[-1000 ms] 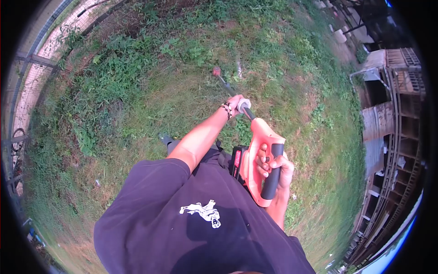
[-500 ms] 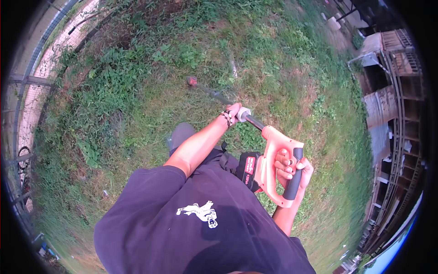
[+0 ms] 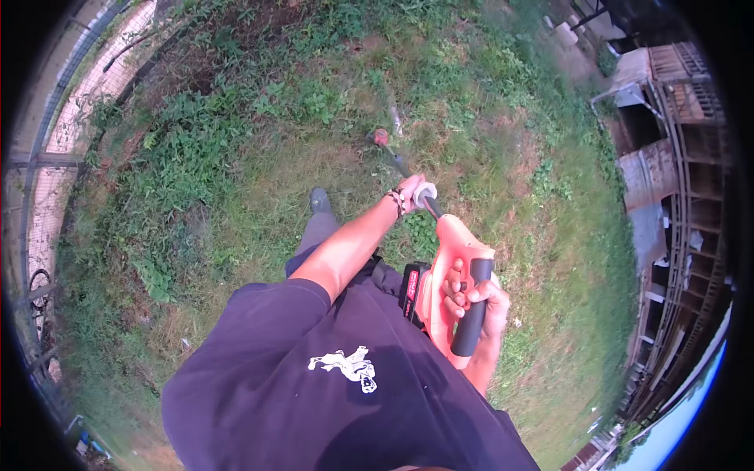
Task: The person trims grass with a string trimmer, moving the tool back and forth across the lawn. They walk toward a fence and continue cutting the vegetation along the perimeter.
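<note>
A long grass trimmer [image 3: 449, 235] with an orange-pink housing slants across in front of me. My left hand [image 3: 410, 192] grips its shaft beside a pale round fitting [image 3: 425, 194]. Around the dark rear handle [image 3: 473, 314] my right hand [image 3: 481, 300] is closed, fingers inside the handle loop. The black battery [image 3: 412, 292] sits on the body side of the housing, close to my shirt. At the far end, the red trimmer head [image 3: 381, 136] is over the grass; its cutting part is too small to make out.
Grass and weeds [image 3: 188, 149] surround me. A pale stick-like object [image 3: 396, 122] lies just beyond the trimmer head. Along the left runs a metal fence [image 3: 35, 160]. Weathered sheds [image 3: 652, 177] stand on the right. My shoe [image 3: 319, 200] shows ahead on the grass.
The trimmer head has swung to the right, nearer the pale stick-like object. The rear handle and my right hand have shifted left. My foot shows further forward.
</note>
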{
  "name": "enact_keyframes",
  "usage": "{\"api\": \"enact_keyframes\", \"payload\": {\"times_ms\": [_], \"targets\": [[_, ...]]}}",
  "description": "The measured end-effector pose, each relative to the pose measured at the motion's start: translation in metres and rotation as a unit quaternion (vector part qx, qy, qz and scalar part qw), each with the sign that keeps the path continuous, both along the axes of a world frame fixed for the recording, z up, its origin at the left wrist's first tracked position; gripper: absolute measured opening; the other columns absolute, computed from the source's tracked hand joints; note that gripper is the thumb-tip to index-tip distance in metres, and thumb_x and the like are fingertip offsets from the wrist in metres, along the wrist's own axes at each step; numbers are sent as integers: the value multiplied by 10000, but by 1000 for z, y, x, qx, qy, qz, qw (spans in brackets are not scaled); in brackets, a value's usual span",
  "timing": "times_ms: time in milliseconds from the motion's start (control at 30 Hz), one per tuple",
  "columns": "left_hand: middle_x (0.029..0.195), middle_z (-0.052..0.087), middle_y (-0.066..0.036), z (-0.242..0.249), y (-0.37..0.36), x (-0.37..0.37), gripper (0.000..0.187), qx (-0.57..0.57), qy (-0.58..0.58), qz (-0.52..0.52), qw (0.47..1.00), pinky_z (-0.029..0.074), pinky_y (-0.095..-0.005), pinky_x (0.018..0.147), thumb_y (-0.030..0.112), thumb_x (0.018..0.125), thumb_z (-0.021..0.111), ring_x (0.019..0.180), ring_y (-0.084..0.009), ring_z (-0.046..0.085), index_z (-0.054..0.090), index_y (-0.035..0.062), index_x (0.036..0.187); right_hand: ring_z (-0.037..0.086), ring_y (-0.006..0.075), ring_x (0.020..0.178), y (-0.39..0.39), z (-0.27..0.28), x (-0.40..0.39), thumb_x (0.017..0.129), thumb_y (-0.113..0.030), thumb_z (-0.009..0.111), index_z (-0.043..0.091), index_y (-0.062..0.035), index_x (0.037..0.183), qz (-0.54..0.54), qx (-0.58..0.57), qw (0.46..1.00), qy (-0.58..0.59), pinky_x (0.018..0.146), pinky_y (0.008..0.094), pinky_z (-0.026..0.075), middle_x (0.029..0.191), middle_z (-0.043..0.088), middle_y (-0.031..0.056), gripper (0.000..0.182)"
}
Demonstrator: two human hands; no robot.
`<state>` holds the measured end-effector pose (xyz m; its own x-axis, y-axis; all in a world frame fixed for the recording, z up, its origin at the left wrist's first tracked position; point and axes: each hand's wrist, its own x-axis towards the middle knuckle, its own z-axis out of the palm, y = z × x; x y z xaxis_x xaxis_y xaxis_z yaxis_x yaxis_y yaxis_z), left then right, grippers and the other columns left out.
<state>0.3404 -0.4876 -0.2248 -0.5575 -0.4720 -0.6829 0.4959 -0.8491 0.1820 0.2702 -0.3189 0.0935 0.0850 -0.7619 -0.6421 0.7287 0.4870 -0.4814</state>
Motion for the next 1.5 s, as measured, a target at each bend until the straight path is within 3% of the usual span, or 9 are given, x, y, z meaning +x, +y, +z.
{"api": "enact_keyframes", "payload": {"times_ms": [67,300,500,700,967,1067,1233,1400,1500], "targets": [[673,596,-15,3,-21,15,216,0,19,3,1000,477,-353,572,250,900,462,606,-173,571,551,118,754,481,152,499,-26,2,20,580,-8,495,468,63,1008,29,-9,999,30,415,260,426,731,532,128,435],[813,629,-118,4,-61,75,159,6,-45,83,996,573,-432,599,145,852,469,697,-251,657,541,16,910,467,155,581,-80,-7,18,610,-43,526,431,68,1019,36,6,987,-155,457,248,438,737,480,100,434],[813,627,-118,-6,-84,126,182,6,-107,101,989,566,-458,591,161,880,473,703,-263,656,536,-9,891,457,150,574,-119,-16,31,604,-70,525,430,70,993,27,49,974,-220,443,246,426,713,470,89,424],[667,601,-15,0,-115,127,161,-13,-12,56,998,513,-342,560,206,843,503,588,-166,581,559,127,714,469,144,531,-138,0,72,592,-39,494,473,72,994,47,3,997,-53,412,246,416,719,524,122,417],[638,588,14,-2,-162,84,157,-27,77,37,996,467,-330,558,225,837,507,600,-138,574,560,144,714,466,158,454,-161,11,110,564,-19,503,467,60,1005,83,-20,991,104,406,269,428,706,526,137,449],[704,611,-14,-8,-172,94,242,-46,126,9,991,509,-349,586,271,910,452,623,-174,587,562,114,761,472,161,454,-173,10,119,562,-17,506,471,63,1001,88,-14,989,117,412,267,429,704,524,137,447],[731,620,-67,-10,-167,120,204,-22,65,66,995,557,-382,563,255,896,472,673,-209,644,531,61,880,435,145,517,-185,7,111,546,-29,507,462,79,986,49,-3,999,6,384,242,396,691,505,125,455],[674,582,-67,-6,-152,191,88,5,-75,178,981,563,-384,536,129,766,510,601,-210,628,505,60,712,425,149,509,-207,-5,107,541,-43,524,449,98,1001,109,21,989,-100,373,240,389,714,485,130,487],[687,584,-75,-30,-146,239,105,23,-102,231,967,568,-385,548,142,801,520,609,-214,631,501,56,746,423,146,508,-232,-20,117,541,-43,525,450,104,1003,157,36,977,-141,374,238,388,718,486,132,491]]}}
